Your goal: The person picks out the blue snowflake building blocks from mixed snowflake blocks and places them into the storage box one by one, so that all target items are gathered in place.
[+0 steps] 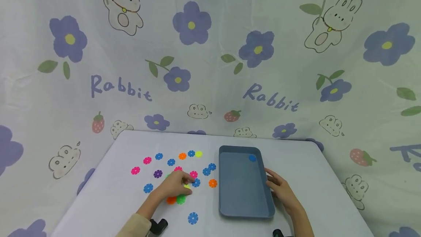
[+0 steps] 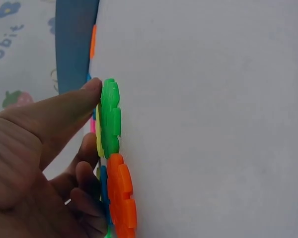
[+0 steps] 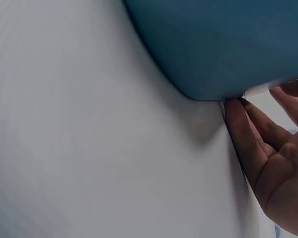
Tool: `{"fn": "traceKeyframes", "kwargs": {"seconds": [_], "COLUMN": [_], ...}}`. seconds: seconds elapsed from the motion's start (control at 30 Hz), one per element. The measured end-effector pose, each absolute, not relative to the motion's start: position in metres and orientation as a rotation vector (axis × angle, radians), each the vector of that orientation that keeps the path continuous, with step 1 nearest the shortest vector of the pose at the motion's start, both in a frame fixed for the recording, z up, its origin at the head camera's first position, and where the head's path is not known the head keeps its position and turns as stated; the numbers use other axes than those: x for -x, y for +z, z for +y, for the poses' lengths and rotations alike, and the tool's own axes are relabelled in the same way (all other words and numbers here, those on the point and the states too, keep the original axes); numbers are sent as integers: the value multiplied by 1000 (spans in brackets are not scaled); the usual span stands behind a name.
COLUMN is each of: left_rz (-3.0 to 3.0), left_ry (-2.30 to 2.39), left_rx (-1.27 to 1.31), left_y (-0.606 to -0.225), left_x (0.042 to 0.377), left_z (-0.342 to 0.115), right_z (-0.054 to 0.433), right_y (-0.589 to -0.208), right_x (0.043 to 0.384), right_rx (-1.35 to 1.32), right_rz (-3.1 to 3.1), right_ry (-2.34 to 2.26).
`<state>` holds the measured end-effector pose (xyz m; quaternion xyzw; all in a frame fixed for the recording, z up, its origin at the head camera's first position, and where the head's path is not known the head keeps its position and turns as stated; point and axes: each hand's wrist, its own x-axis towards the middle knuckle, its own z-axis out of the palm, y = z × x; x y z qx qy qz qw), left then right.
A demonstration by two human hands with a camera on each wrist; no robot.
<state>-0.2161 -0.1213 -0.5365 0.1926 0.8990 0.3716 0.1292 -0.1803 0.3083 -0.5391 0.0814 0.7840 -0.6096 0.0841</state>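
White table is seen past the smooth tray's right edge, touched by the right hand, fingers extended; over notched plastic discs leftward, the left hand is held, thumb and forefinger parted.

On the table, discs lie left of a tray holding one disc.

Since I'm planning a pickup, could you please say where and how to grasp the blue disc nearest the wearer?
I'd pinch opposite edges of the blue disc, coming from above with the nearby left hand: it lies flat, touching no neighbour, and its notched rim should offer purchase.
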Motion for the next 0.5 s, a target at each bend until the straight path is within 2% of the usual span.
{"fn": "traceKeyframes", "kwargs": {"seconds": [0.5], "left_rz": [2684], "left_ry": [1044], "left_rx": [-499], "left_y": [-535], "left_x": [216], "left_z": [-114], "right_z": [308], "right_y": [-543], "right_x": [181], "right_rx": [-284], "right_rz": [2353], "right_ry": [-1800]}}
